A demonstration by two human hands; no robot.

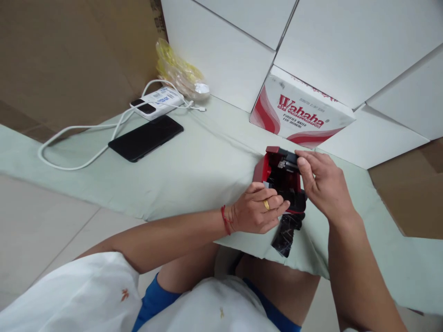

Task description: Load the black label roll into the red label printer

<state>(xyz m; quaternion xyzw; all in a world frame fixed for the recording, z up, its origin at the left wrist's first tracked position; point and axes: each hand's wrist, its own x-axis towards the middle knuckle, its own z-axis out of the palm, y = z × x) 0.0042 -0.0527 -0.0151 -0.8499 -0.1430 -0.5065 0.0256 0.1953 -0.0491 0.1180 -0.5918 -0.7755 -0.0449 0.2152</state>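
Note:
A small red box-shaped device (259, 170) with a black inside stands on the cloth-covered table, its black lid (290, 159) raised. A metal part shows under the lid. My right hand (323, 182) pinches the lid's right edge between thumb and fingers. At the near left of the opening, my left hand (259, 207) has its fingers curled over the device. A pale edge shows by its fingertips, but what they hold is hidden. Crumpled black plastic film (285, 235) lies just in front of the device, near the table edge.
A black phone (147, 137) lies to the left. Behind it are a white power bank (162, 102), a looped white cable (74, 127) and a crumpled plastic bag (180, 69). A Wahaha carton (301, 110) stands behind the device, with cardboard (411, 189) at right.

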